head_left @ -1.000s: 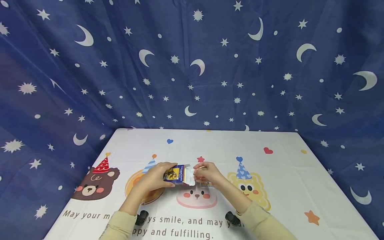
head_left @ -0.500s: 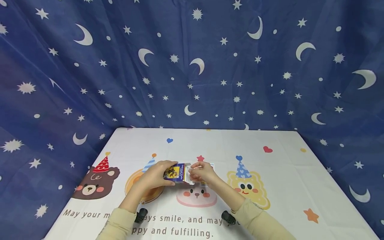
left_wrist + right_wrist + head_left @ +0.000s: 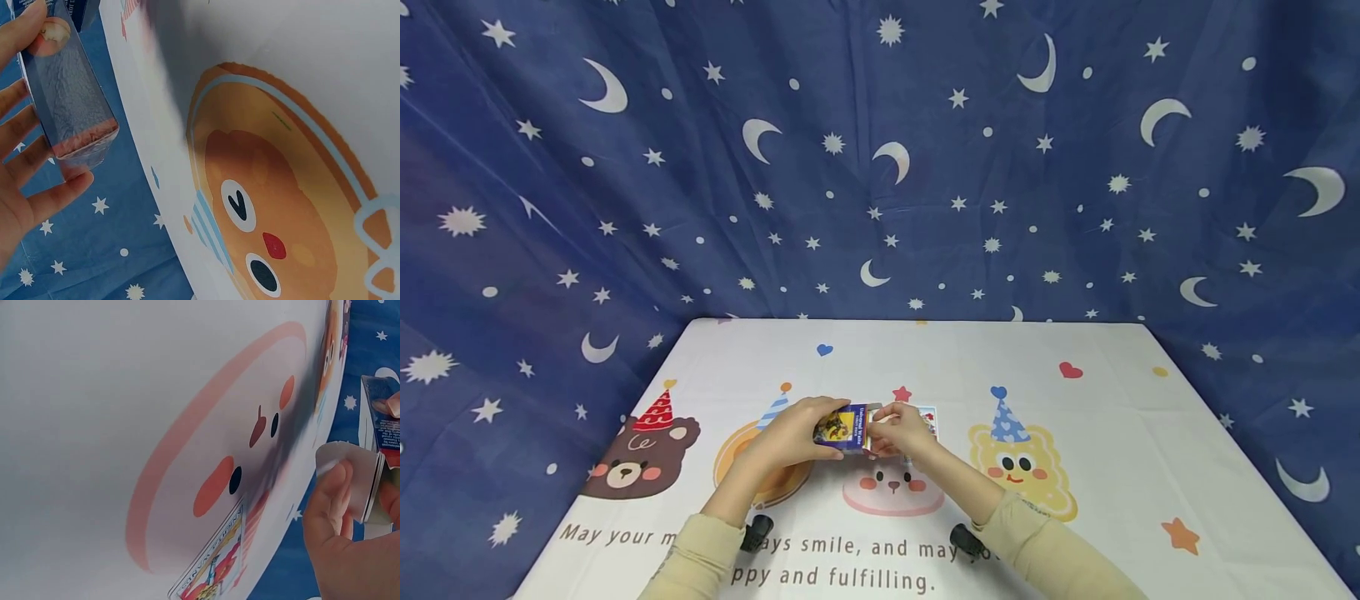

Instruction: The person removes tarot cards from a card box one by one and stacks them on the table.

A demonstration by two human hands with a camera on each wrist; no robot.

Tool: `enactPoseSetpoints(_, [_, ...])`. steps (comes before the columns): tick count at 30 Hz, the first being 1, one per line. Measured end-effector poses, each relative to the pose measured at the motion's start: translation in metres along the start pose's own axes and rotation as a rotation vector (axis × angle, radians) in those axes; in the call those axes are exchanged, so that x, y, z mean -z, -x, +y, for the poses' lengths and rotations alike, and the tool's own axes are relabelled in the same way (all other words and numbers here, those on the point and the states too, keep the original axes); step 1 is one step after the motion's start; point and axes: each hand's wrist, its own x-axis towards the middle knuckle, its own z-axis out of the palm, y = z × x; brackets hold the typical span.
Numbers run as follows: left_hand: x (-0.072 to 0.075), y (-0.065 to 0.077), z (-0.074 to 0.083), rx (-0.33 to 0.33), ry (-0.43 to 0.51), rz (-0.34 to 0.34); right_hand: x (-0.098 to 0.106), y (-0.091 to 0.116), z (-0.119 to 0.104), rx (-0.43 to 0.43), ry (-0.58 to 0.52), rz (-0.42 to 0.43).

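A blue card box (image 3: 842,427) with a yellow picture and "Universal Waite" on its front is held just over the table. My left hand (image 3: 797,429) grips it from the left side, fingers and thumb along its edges; its glossy side (image 3: 69,94) shows in the left wrist view. At the box's right end, my right hand (image 3: 906,433) pinches the white end flap (image 3: 334,453) between thumb and fingers. The inside of the box is hidden behind that hand. Beneath my right hand lies a picture card (image 3: 929,417), lettered as the Knight of Wands in the right wrist view.
A white tablecloth (image 3: 1105,433) printed with cartoon faces, hearts and lettering covers the table. Behind the table hangs a dark blue curtain (image 3: 925,275) with stars and moons. Black wrist cameras sit below both wrists.
My right hand has moved left to the box's end with the white flap, which now shows less in the head view. More of the card on the table is uncovered. The left hand keeps its grip.
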Motion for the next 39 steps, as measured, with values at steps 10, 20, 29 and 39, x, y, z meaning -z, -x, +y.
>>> enactPoseSetpoints(10, [0.000,0.000,-0.001,-0.010,-0.013,0.004,-0.006,-0.001,-0.002,0.021,0.034,0.035])
enactPoseSetpoints(20, [0.003,0.001,-0.004,-0.022,-0.043,0.015,-0.002,0.001,-0.002,0.024,0.082,0.040])
enactPoseSetpoints(29, [0.005,0.001,-0.005,-0.029,-0.042,0.014,0.001,0.002,-0.008,-0.016,0.100,0.035])
enactPoseSetpoints(39, [0.008,0.003,-0.008,-0.004,-0.040,0.017,0.004,0.003,-0.013,-0.054,0.114,0.044])
